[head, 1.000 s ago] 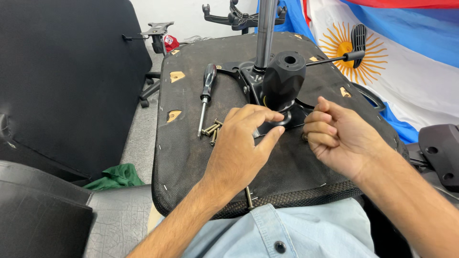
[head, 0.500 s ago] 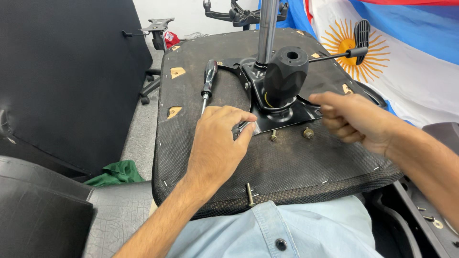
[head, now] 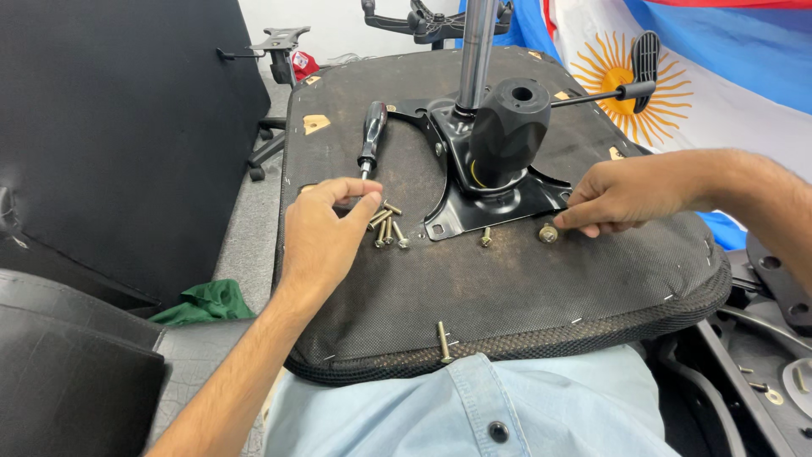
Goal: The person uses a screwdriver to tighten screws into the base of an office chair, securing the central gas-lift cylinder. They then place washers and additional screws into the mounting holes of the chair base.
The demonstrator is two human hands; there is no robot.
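Working loose bolts on upturned chair seat

Left hand (head: pixel 326 233) hovered over the loose bolts (head: pixel 386 227), thumb and forefinger pinched narrow; couldn't tell if a bolt was held. Right hand (head: pixel 626 196) pressed fingertips on the black mounting plate (head: pixel 474 207) edge, beside a bolt with washer (head: pixel 548 233). Seat underside (head: pixel 474 305) lay across the lap. Judged partway: plate looked unfastened, several bolts out, screwdriver (head: pixel 370 140) lying idle.
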